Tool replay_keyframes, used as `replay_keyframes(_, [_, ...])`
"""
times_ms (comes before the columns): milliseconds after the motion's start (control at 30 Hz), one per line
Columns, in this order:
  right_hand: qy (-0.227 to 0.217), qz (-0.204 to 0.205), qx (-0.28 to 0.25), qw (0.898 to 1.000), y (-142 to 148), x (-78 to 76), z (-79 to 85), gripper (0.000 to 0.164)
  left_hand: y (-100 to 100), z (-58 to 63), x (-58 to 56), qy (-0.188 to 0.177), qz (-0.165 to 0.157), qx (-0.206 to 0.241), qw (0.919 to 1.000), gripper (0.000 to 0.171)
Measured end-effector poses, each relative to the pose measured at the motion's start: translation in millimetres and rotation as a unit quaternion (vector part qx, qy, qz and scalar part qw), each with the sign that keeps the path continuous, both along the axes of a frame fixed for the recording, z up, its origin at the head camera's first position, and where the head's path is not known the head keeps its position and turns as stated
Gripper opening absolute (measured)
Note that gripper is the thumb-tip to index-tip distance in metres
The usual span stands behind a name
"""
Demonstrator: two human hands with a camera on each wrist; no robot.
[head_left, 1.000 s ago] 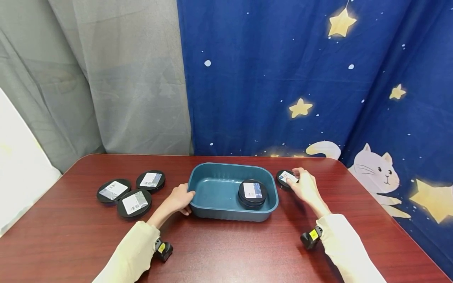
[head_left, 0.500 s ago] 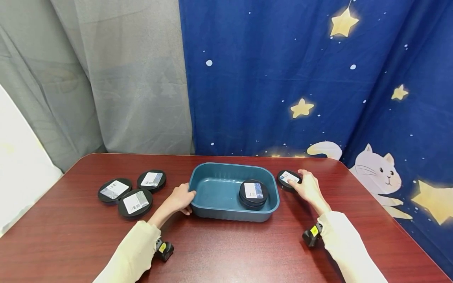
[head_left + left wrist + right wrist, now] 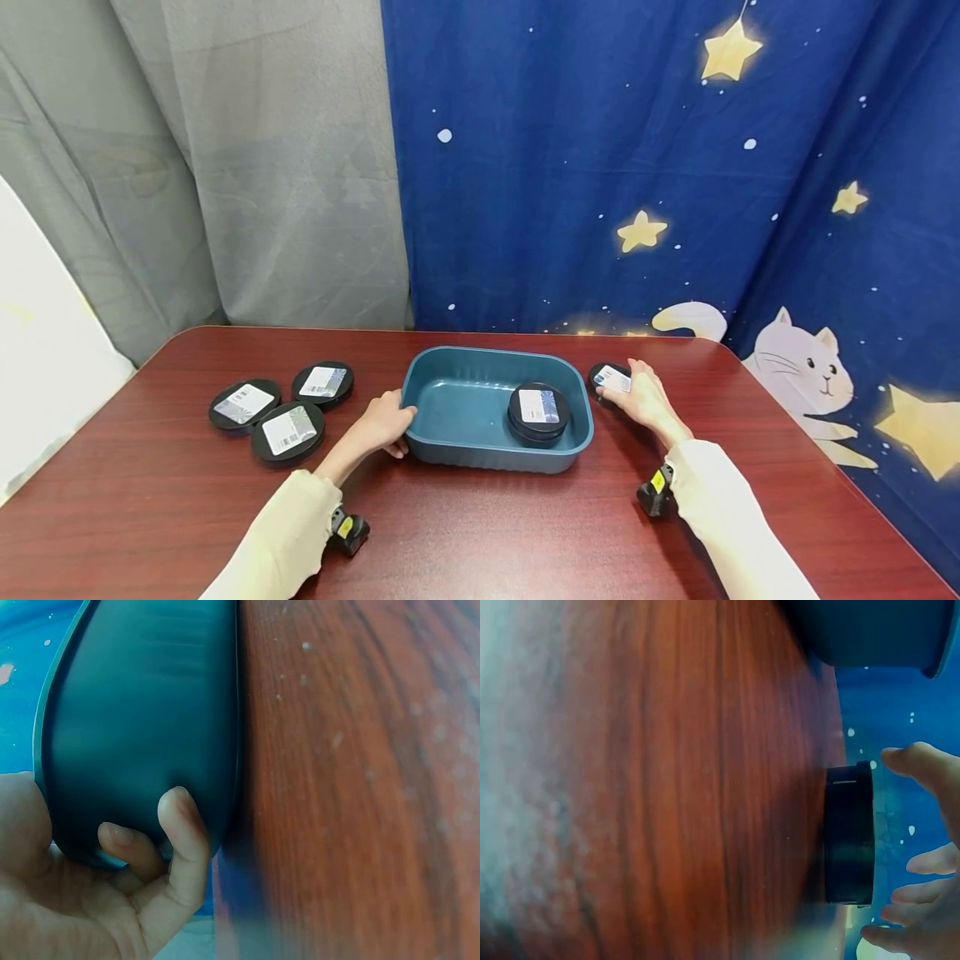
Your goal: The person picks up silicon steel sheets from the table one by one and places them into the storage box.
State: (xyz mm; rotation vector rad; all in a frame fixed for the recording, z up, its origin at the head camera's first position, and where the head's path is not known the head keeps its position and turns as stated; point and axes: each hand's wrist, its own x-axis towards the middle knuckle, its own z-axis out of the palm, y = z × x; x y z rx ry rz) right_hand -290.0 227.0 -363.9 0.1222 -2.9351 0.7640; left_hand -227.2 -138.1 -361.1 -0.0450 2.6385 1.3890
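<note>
My left hand (image 3: 386, 421) grips the left end of a teal plastic bin (image 3: 487, 456), thumb over the rim. In the left wrist view, curled fingers lie against the outside of the bin wall (image 3: 142, 712). Right of the bin, my right hand (image 3: 645, 396) hovers over a flat round black container (image 3: 613, 378) with a white label. The right wrist view shows thumb and fingers spread above the lid of this black container (image 3: 849, 836), apart from it. Inside the bin, at its right end, black round containers (image 3: 538, 407) are stacked.
Three more labelled black round containers, one nearest the front (image 3: 288, 433), lie grouped on the left of the reddish-brown table (image 3: 480, 533). A grey curtain (image 3: 292, 167) and a blue starry curtain (image 3: 525, 167) hang behind the table's far edge.
My right hand shifts slightly right, then back left, and now covers more of the container's right side. The container stays on the table. My left hand keeps its grip on the bin.
</note>
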Motion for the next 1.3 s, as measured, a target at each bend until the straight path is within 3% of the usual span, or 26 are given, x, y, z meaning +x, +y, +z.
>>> replay_keyframes(300, [-0.015, 0.016, 0.048, 0.999, -3.4, -6.6, -4.6, 0.075, -0.4, -1.8, -0.8, 0.005, 0.002, 0.007, 1.0, 0.029])
replay_keyframes(567, [-0.026, 0.018, 0.045, 0.998, -4.7, -7.8, -6.0, 0.074, 0.2, -1.4, 0.1, 0.009, 0.001, 0.008, 0.9999, 0.03])
replay_keyframes(967, [-0.037, -0.016, 0.035, 0.999, -4.9, -8.1, -7.4, 0.076, 0.3, -1.7, -0.1, 0.008, 0.003, 0.007, 0.9999, 0.029])
replay_keyframes(1300, [-0.053, -0.031, 0.057, 0.996, -3.9, -6.2, -6.6, 0.075, -0.1, -3.4, -0.5, 0.01, 0.003, 0.008, 0.9999, 0.029])
